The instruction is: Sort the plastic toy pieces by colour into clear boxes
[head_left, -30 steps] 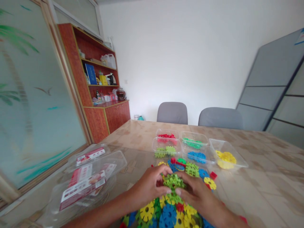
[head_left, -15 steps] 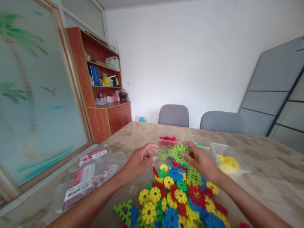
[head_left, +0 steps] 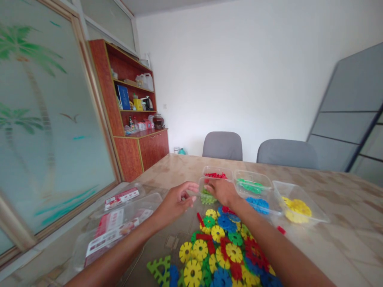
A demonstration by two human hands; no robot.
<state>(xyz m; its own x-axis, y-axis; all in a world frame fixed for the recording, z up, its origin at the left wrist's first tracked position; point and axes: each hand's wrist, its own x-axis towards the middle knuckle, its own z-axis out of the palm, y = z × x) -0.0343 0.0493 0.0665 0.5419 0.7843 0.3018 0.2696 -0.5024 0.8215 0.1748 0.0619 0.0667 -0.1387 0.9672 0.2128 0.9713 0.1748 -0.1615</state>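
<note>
My left hand (head_left: pixel 179 199) hovers left of the middle, thumb and fingers apart with nothing between them. My right hand (head_left: pixel 223 192) is over a clear plastic box (head_left: pixel 201 184) that contains light green lattice pieces (head_left: pixel 207 198). Its fingers point down into the box, and their tips are partly hidden, so I cannot tell whether they still hold any piece. Nearer to me spreads a mixed pile of plastic building pieces, among them yellow notched discs (head_left: pixel 200 249), blue discs (head_left: pixel 222 276) and red pieces (head_left: pixel 255 255). My right forearm covers part of the pile.
Clear boxes stand beyond the pile with red pieces (head_left: pixel 216 175), green pieces (head_left: pixel 249 185), blue discs (head_left: pixel 257 205) and yellow discs (head_left: pixel 297 210). Clear lids with printed labels (head_left: pixel 104 235) lie at left. Two grey chairs (head_left: pixel 222 146) stand behind the table (head_left: pixel 179 167).
My right hand has moved left with the light green pieces, from above the pile to over the box. My left hand stays almost still. The view has turned slightly left.
</note>
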